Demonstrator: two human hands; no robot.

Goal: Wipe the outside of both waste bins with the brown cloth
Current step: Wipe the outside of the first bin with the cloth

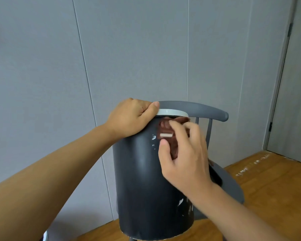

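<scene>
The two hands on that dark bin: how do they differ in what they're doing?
The left hand grips the bin's pale top rim, fingers curled over the edge, steadying it; the right hand sits lower, on the bin's side. The left hand holds no cloth; the right hand's fingers press the brown cloth against the wall. Both are bare and touch the same bin.

We see one dark grey round waste bin [139,180] standing upright, its pale rim [172,112] at the top and white scuffs on its wall. The brown cloth [169,129] lies bunched against the bin's upper side, just under that rim.
</scene>
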